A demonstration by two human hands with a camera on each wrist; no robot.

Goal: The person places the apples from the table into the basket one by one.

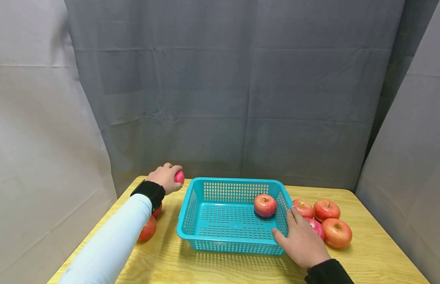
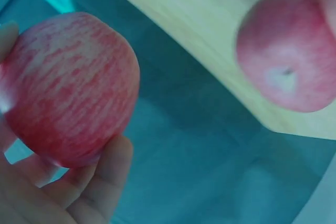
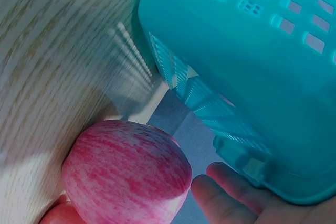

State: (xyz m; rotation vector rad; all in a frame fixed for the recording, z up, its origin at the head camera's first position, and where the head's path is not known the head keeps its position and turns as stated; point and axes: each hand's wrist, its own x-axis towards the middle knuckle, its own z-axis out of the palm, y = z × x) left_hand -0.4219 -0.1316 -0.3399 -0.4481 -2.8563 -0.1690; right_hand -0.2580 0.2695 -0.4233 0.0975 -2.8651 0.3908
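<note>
While the left hand held a round, glossy red-pink apple between its thumb and curved fingers, the right hand lay against the right side of a rectangular turquoise plastic basket with pierced walls. The right hand's fingers were nearly straight and its thumb was spread; it touched the rim and had hold of no apple.

To the right of the left hand stood the basket. Inside it, ahead and to the left of the right hand, sat a round red apple with a yellowish top.

Just to the right of the right hand was a magenta-pink apple, partly hidden by it, with a large orange-red apple beyond. Farther ahead of that hand were two more apples, a streaked red one and a deeper red one.

Nearer the person than the left hand, two red apples rested on the pale yellow wood-grain tabletop, partly covered by the light-blue sleeve and black wristband behind that hand.
</note>
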